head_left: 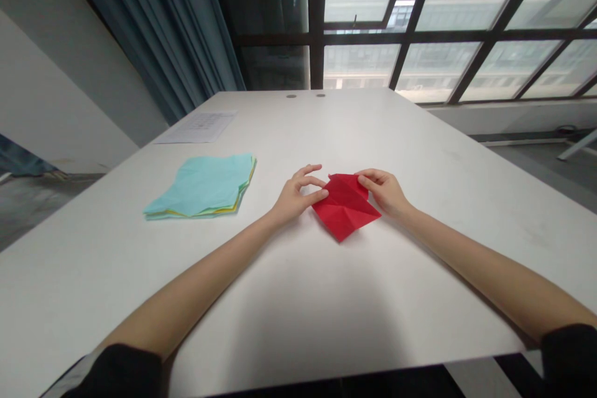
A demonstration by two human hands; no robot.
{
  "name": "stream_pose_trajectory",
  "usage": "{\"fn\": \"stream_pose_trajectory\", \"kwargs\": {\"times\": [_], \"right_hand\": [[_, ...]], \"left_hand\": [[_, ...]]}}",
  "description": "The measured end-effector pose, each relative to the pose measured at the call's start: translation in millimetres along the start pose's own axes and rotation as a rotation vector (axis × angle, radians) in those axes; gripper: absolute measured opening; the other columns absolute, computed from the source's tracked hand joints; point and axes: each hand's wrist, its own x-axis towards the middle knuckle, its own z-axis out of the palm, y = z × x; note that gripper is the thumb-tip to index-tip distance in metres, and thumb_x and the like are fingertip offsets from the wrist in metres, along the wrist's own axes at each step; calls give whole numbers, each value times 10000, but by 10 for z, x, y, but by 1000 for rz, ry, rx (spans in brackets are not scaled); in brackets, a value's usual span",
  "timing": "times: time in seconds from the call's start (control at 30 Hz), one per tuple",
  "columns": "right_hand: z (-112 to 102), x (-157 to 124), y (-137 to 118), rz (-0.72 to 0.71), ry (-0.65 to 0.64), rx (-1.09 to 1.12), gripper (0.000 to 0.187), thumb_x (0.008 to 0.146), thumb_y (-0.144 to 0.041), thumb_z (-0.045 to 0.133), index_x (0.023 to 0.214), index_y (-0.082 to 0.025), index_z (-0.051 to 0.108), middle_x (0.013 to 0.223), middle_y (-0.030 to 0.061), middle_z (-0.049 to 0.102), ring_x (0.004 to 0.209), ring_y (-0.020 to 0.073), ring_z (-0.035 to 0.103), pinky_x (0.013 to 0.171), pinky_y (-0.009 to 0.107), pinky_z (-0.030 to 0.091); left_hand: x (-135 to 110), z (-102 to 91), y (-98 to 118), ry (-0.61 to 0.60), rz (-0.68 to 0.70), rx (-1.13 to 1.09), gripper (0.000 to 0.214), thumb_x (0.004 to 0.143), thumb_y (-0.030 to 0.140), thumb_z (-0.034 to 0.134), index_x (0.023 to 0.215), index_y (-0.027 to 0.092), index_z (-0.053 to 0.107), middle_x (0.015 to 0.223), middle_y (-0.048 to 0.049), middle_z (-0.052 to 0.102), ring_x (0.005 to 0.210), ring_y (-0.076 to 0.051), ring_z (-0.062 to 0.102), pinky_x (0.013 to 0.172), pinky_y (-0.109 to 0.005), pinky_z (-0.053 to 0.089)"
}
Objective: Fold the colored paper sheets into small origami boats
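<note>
A red sheet of paper [346, 206], partly folded with visible creases, lies on the white table [298, 298] in front of me. My left hand [295, 194] pinches its upper left edge between thumb and forefinger, the other fingers raised. My right hand [385, 191] grips the upper right edge with curled fingers. Both hands rest on the tabletop on either side of the paper.
A stack of coloured paper sheets [205, 186], light blue on top, lies to the left. A printed white sheet [198, 127] sits farther back on the left. Two small round holes [305, 96] mark the table's far edge. Windows and a curtain stand behind.
</note>
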Motion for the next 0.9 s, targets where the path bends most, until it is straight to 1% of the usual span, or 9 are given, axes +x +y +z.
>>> {"fn": "stream_pose_trajectory", "kwargs": {"times": [0.13, 0.23, 0.33, 0.4, 0.5, 0.6, 0.7, 0.77, 0.9], "right_hand": [[51, -24, -37, 7, -7, 11, 316, 551, -493, 773, 698, -226, 690, 676, 10, 685, 615, 150, 584, 641, 306, 476], [90, -42, -52, 22, -16, -1, 342, 538, -518, 770, 696, -227, 685, 675, 10, 687, 607, 152, 584, 636, 308, 482], [114, -55, -54, 25, -25, -2, 362, 542, -534, 761, 706, -222, 680, 676, 13, 684, 609, 156, 585, 637, 312, 483], [119, -62, -52, 33, -30, 9, 364, 546, -531, 761, 714, -219, 677, 678, 15, 682, 610, 156, 584, 637, 312, 480], [117, -67, -47, 39, -32, 30, 340, 560, -510, 764, 711, -218, 675, 681, 12, 682, 609, 148, 578, 640, 302, 472], [111, -64, -36, 50, -51, 69, 317, 574, -485, 766, 724, -220, 680, 715, 13, 691, 632, 144, 586, 654, 294, 471], [95, -51, 1, 84, -84, 75, 354, 579, -478, 763, 803, -216, 685, 794, 31, 703, 699, 159, 609, 684, 301, 474], [76, -39, 40, 92, -120, 67, 396, 591, -456, 761, 893, -216, 672, 826, 36, 701, 720, 159, 613, 692, 299, 471], [50, -34, 103, 110, -177, 51, 497, 626, -388, 750, 1074, -254, 582, 822, 9, 683, 672, 135, 598, 632, 275, 454]], "left_hand": [[-13, -5, 81, -35, 22, -35, 60, 692, 250, 715, 742, 220, 701, 1259, -67, 570, 1359, -238, 259, 1102, -443, 155], [-16, 3, 136, -45, 16, -90, 72, 671, 253, 732, 713, 210, 694, 1143, -72, 643, 1320, -238, 335, 1089, -435, 195], [-14, 28, 168, -9, -32, -170, 139, 624, 281, 760, 698, 189, 687, 939, -64, 694, 1144, -230, 519, 1030, -390, 304], [-14, 47, 177, 28, -69, -193, 181, 608, 305, 765, 708, 176, 686, 852, -53, 688, 1000, -215, 586, 960, -361, 374], [-15, 65, 172, 72, -109, -186, 199, 623, 332, 749, 719, 170, 684, 794, -42, 676, 828, -179, 608, 831, -313, 442], [-11, 65, 150, 122, -109, -187, 189, 644, 331, 733, 732, 173, 678, 763, -27, 669, 708, -140, 592, 713, -261, 457], [4, 56, 119, 187, -144, -173, 202, 648, 330, 724, 763, 172, 676, 700, -11, 653, 607, -115, 560, 600, -229, 434], [19, 49, 92, 234, -191, -163, 218, 648, 336, 718, 778, 167, 673, 697, -10, 652, 582, -112, 549, 570, -226, 424], [43, 41, 8, 326, -213, -148, 196, 651, 311, 706, 771, 159, 674, 814, -35, 676, 729, -145, 590, 683, -250, 454]]}}
